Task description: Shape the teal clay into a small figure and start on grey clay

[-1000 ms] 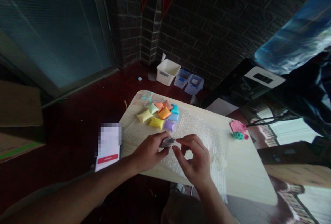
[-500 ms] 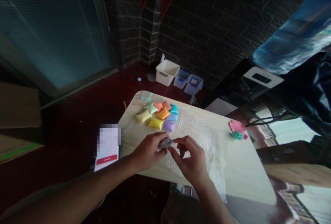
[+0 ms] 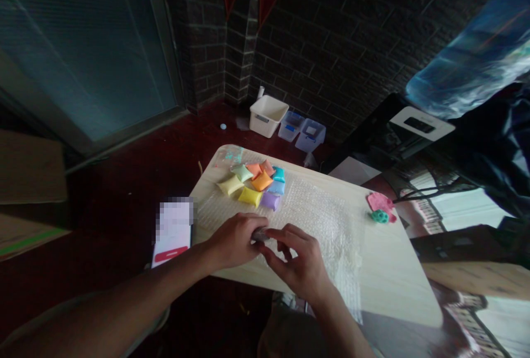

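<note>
My left hand (image 3: 236, 241) is closed around a small dark grey packet (image 3: 259, 234), held above the near part of the table. Thumb and index finger of my right hand (image 3: 301, 261) pinch at the packet's right end, and the fingers cover much of it. Just beyond my hands lies a cluster of several small pillow-shaped packets, among them a yellow packet (image 3: 250, 197), a purple packet (image 3: 270, 201), an orange packet (image 3: 262, 181) and a pale green packet (image 3: 242, 172). They rest on a sheet of bubble wrap (image 3: 314, 209).
The light wooden table (image 3: 389, 270) carries a pink piece (image 3: 379, 202) and a green lump (image 3: 379, 216) at right. A phone (image 3: 171, 231) is left of the table. A white bin (image 3: 267, 118) and two clear boxes stand on the floor beyond.
Both hands have shifted slightly left and lower with the grey packet. My right fingers have come closer to my left hand, and less of the packet shows.
</note>
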